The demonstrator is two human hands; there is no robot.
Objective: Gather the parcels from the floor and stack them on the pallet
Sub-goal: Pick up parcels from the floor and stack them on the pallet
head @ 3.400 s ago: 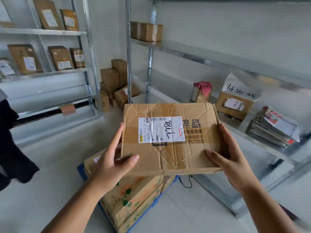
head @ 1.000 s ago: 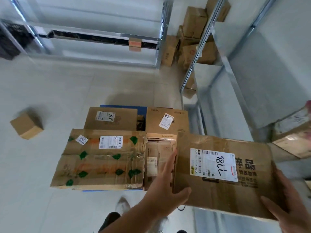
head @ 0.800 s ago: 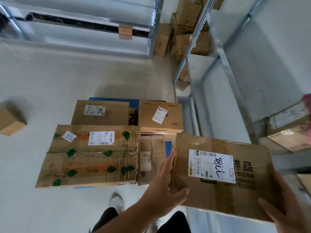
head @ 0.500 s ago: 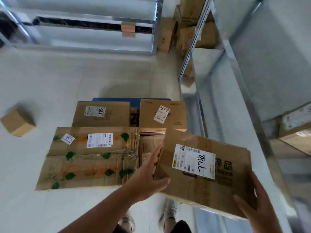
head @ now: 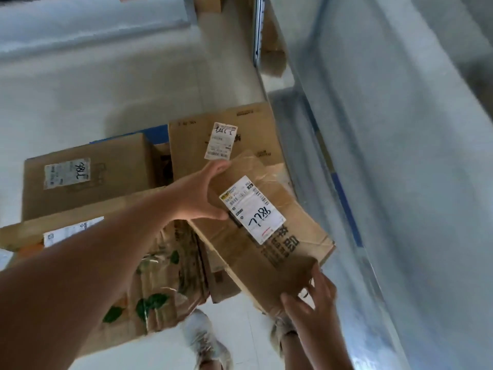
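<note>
Hands point(head: 197, 194) at opposite ends, flat parcel point(head: 266, 228) between, over stacked boxes point(head: 224, 134)

Metal shelving point(head: 373, 129) at right, pale floor point(head: 106, 89), shoes point(head: 205, 340) below.

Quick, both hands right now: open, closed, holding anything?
Left hand: grips the far edge of the flat parcel, thumb on top.
Right hand: holds the same parcel's near corner, fingers curled onto it.
</note>
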